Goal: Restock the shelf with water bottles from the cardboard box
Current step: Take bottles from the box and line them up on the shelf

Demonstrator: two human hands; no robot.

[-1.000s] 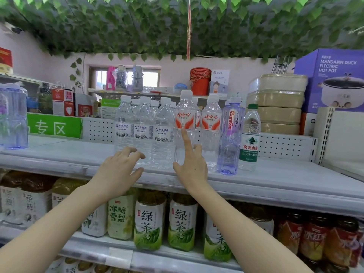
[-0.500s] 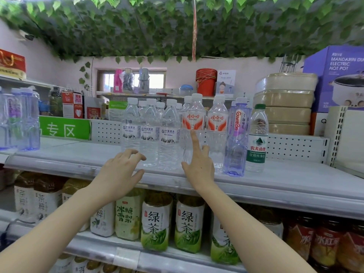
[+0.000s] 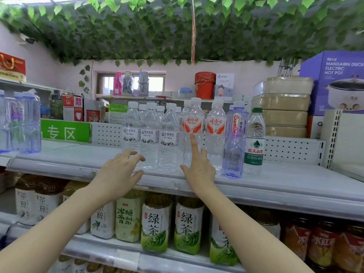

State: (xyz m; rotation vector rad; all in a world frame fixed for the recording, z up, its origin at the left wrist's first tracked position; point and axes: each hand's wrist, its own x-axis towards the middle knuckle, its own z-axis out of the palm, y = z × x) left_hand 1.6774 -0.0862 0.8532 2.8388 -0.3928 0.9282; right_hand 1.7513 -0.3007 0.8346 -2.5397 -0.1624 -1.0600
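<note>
At the shelf [image 3: 275,186], left grip [image 3: 116,178] and right grip [image 3: 199,170] stay wide, holding nothing.

"农夫山泉" on green-capped water bottle [image 3: 254,142]

The left hand [image 3: 116,174] and right hand [image 3: 199,170] are bare, with slim fingers. The forearms [image 3: 59,233] are bare as well, smooth and slender, from the wrists at the front edge of the shelf [image 3: 275,186] to the frame's bottom below it.

left grip [image 3: 118,175] half-curled, right grip [image 3: 200,171] pointing upward
</note>
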